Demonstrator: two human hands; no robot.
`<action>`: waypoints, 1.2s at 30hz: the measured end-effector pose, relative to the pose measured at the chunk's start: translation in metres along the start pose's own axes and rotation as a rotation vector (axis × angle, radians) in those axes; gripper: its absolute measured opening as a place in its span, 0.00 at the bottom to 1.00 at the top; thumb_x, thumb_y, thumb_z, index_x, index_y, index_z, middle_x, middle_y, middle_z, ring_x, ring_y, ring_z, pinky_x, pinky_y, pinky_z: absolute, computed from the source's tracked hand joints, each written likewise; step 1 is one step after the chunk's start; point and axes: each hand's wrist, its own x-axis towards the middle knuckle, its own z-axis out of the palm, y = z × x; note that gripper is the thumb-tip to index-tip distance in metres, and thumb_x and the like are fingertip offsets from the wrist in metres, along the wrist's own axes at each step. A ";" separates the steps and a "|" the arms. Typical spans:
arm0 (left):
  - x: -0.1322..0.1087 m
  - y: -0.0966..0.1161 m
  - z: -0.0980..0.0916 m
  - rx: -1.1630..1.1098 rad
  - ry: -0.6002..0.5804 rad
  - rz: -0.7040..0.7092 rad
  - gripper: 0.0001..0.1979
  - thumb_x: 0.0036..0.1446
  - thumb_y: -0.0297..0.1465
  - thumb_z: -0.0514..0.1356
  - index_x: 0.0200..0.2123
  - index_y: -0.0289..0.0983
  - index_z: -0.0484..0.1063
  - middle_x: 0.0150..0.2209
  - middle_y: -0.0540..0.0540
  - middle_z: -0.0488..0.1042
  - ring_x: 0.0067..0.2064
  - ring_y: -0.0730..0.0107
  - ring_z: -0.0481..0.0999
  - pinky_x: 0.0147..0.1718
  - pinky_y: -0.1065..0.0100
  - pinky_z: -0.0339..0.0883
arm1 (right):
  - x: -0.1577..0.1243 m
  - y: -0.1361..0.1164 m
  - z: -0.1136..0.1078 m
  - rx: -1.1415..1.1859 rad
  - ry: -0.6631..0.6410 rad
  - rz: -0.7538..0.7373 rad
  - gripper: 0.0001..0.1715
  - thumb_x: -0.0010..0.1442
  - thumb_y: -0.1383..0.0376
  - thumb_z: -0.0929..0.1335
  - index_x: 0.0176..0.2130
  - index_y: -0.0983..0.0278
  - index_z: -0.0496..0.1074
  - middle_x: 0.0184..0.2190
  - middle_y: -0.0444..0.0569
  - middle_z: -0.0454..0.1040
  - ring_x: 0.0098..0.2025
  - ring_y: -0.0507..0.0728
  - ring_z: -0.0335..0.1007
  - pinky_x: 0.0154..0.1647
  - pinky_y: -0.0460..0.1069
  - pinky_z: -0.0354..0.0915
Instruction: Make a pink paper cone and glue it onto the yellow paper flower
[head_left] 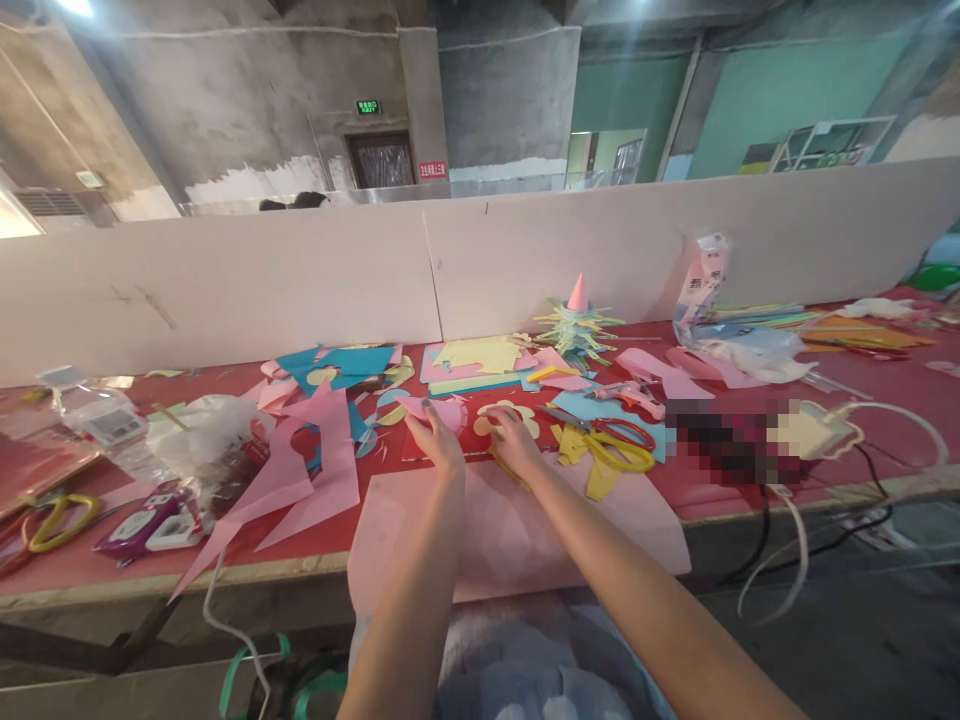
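My left hand (pixel 435 436) is closed on a pink paper piece (pixel 451 412) with a rounded edge, held just above the red sheet (pixel 420 447). Close beside it, my right hand (pixel 514 438) has its fingers pinched together; what they hold, if anything, is too small to make out. A pale yellow flower cutout (pixel 527 421) lies on the red sheet, partly covered by the right hand. Scissors with red and yellow handles (pixel 621 452) rest to the right, near yellow paper scraps (pixel 574 445). A large pale pink sheet (pixel 480 540) lies under my forearms and overhangs the table edge.
Pink offcuts (pixel 337 450) and blue paper (pixel 341 368) lie left. Behind stands a paper cone with fringed layers (pixel 578 320), near a pink glue gun (pixel 634 397). A plastic bottle (pixel 97 415), purple device (pixel 142 522) and more scissors (pixel 60 520) occupy the far left. A white partition (pixel 300 280) runs behind.
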 end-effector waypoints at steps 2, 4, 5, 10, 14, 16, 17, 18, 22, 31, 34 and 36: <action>-0.004 0.002 0.001 0.000 -0.031 0.020 0.16 0.62 0.43 0.51 0.44 0.37 0.64 0.43 0.43 0.71 0.47 0.63 0.72 0.45 0.66 0.65 | 0.002 0.000 -0.002 0.035 0.087 0.031 0.22 0.47 0.74 0.63 0.42 0.59 0.73 0.46 0.50 0.71 0.53 0.59 0.65 0.58 0.58 0.59; -0.009 0.001 0.003 0.025 -0.105 0.052 0.15 0.61 0.43 0.52 0.43 0.38 0.64 0.41 0.44 0.72 0.45 0.64 0.73 0.44 0.66 0.65 | 0.005 0.000 -0.006 0.088 0.203 0.075 0.18 0.48 0.72 0.64 0.40 0.60 0.73 0.45 0.51 0.71 0.53 0.60 0.64 0.58 0.58 0.59; -0.011 -0.001 0.004 0.049 -0.164 0.078 0.15 0.61 0.43 0.52 0.43 0.38 0.65 0.40 0.45 0.72 0.44 0.65 0.73 0.44 0.66 0.65 | 0.008 0.000 -0.009 0.117 0.257 0.100 0.18 0.49 0.71 0.65 0.41 0.60 0.72 0.45 0.51 0.72 0.52 0.60 0.65 0.57 0.59 0.60; -0.024 -0.019 0.015 0.189 -0.506 0.208 0.17 0.57 0.38 0.58 0.48 0.39 0.66 0.44 0.43 0.72 0.49 0.61 0.72 0.49 0.61 0.63 | 0.028 -0.003 -0.038 0.399 0.425 0.252 0.20 0.48 0.66 0.68 0.44 0.60 0.70 0.40 0.47 0.74 0.39 0.55 0.71 0.41 0.53 0.69; -0.028 -0.026 0.020 0.204 -0.611 0.227 0.21 0.55 0.39 0.60 0.51 0.39 0.65 0.48 0.41 0.72 0.52 0.58 0.71 0.52 0.57 0.62 | 0.049 -0.024 -0.066 0.835 0.402 0.319 0.17 0.48 0.67 0.70 0.41 0.57 0.70 0.41 0.43 0.74 0.38 0.50 0.72 0.37 0.47 0.71; -0.028 -0.022 0.017 0.162 -0.601 0.257 0.23 0.57 0.40 0.58 0.54 0.40 0.63 0.50 0.41 0.70 0.54 0.58 0.69 0.53 0.57 0.61 | 0.055 -0.041 -0.074 1.143 0.357 0.368 0.18 0.48 0.71 0.71 0.40 0.56 0.70 0.40 0.42 0.75 0.37 0.48 0.71 0.35 0.44 0.70; -0.028 -0.019 0.014 0.134 -0.586 0.270 0.22 0.59 0.40 0.57 0.55 0.40 0.62 0.52 0.40 0.70 0.56 0.59 0.68 0.55 0.57 0.60 | 0.056 -0.050 -0.077 1.227 0.332 0.380 0.19 0.48 0.73 0.71 0.40 0.56 0.70 0.41 0.42 0.74 0.37 0.47 0.71 0.34 0.42 0.70; -0.028 -0.015 0.012 0.108 -0.565 0.279 0.21 0.61 0.40 0.54 0.56 0.39 0.62 0.53 0.40 0.69 0.57 0.60 0.67 0.55 0.58 0.59 | 0.057 -0.059 -0.078 1.290 0.283 0.383 0.20 0.49 0.74 0.70 0.41 0.55 0.71 0.44 0.42 0.74 0.38 0.47 0.71 0.33 0.41 0.70; -0.029 0.009 0.001 0.017 -0.365 0.395 0.19 0.64 0.40 0.49 0.54 0.37 0.63 0.57 0.38 0.65 0.61 0.62 0.62 0.57 0.62 0.57 | 0.054 -0.088 -0.079 1.412 0.138 0.308 0.24 0.52 0.74 0.66 0.46 0.52 0.70 0.51 0.44 0.70 0.41 0.47 0.71 0.27 0.40 0.70; -0.047 0.050 0.001 0.021 -0.598 0.106 0.17 0.61 0.42 0.53 0.47 0.38 0.68 0.39 0.43 0.74 0.32 0.69 0.75 0.32 0.68 0.70 | 0.059 -0.130 -0.078 1.340 0.055 0.197 0.30 0.51 0.68 0.67 0.53 0.49 0.65 0.53 0.43 0.69 0.39 0.48 0.70 0.27 0.41 0.69; -0.050 0.053 0.005 0.050 -0.699 -0.092 0.19 0.60 0.45 0.52 0.45 0.37 0.70 0.35 0.43 0.75 0.30 0.68 0.75 0.29 0.67 0.69 | 0.064 -0.140 -0.077 1.368 0.032 0.153 0.29 0.53 0.67 0.67 0.54 0.53 0.64 0.48 0.46 0.71 0.35 0.48 0.69 0.30 0.43 0.70; -0.051 0.055 0.007 -0.020 -0.789 -0.243 0.23 0.60 0.49 0.51 0.42 0.36 0.72 0.33 0.43 0.76 0.31 0.66 0.76 0.29 0.66 0.70 | 0.066 -0.144 -0.076 1.384 0.007 0.134 0.29 0.53 0.67 0.66 0.55 0.54 0.63 0.45 0.46 0.71 0.33 0.48 0.68 0.30 0.43 0.69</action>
